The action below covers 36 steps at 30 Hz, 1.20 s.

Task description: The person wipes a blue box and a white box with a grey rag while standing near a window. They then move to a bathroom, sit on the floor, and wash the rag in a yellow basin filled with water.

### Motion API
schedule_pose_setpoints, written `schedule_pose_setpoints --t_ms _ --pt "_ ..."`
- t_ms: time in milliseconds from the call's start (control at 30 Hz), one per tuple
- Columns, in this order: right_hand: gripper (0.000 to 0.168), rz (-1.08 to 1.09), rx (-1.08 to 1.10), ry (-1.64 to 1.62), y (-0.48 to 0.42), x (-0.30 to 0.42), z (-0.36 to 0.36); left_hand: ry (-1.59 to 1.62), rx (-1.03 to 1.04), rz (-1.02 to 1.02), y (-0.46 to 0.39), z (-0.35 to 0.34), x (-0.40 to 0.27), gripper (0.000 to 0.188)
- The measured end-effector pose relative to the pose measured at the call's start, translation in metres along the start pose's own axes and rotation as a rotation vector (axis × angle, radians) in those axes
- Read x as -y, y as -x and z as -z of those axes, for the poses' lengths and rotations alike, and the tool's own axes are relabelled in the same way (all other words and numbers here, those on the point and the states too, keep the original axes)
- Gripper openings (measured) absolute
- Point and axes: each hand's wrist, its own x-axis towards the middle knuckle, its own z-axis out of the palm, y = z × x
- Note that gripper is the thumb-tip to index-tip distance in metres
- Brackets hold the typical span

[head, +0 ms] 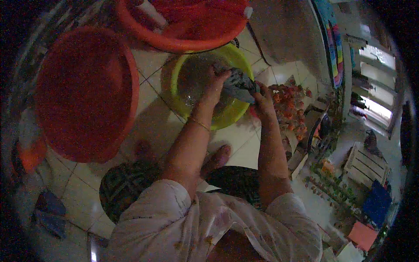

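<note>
Between my two hands is a grey cloth [237, 91] with a dark patterned part, stretched over the right side of a yellow-green basin [230, 119]. My left hand [218, 78] grips one end above the basin's middle. At the basin's right rim, my right hand [264, 98] grips the other end. Dark-looking liquid with bright glints seems to fill the basin below, though dim light hides its detail. My fingertips are partly hidden by the cloth.
A large red tub [88, 95] stands on the tiled floor [150, 98] at the left. Another orange-red tub [196, 42] is just beyond the basin, near its far rim. To the right lies a cluster of orange-red flowers or similar small items [289, 104]. My feet [219, 157] are close below the basin.
</note>
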Motion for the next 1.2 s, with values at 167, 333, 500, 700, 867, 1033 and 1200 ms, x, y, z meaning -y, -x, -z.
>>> schedule_pose_setpoints --t_ms 167,333,500,700,867,1033,1200 --pt "0.036 -0.034 -0.099 -0.325 -0.009 -0.007 0.014 -0.598 0.153 -0.171 -0.025 0.027 0.003 0.022" --pt "0.041 -0.124 -0.015 -0.557 0.012 0.031 -0.032 -0.802 0.220 -0.585 -0.019 0.010 -0.005 0.032" --pt "0.046 -0.003 0.103 -0.326 0.011 0.048 -0.046 -1.164 0.533 -0.310 0.000 -0.010 -0.044 0.038" --pt "0.054 -0.041 0.200 -0.090 0.001 -0.014 -0.021 -0.092 0.388 0.138 0.001 -0.013 -0.076 0.031" --pt "0.043 -0.186 0.124 -0.546 0.005 -0.010 -0.034 -0.279 0.147 0.128 -0.024 0.014 -0.069 0.032" --pt "0.040 -0.305 0.072 -0.405 -0.012 -0.035 -0.024 -0.778 0.104 -0.070 -0.029 0.023 -0.072 0.034" --pt "0.049 0.244 -0.099 0.807 -0.067 -0.135 -0.004 -1.092 -0.302 -0.598 -0.045 0.037 -0.028 0.032"
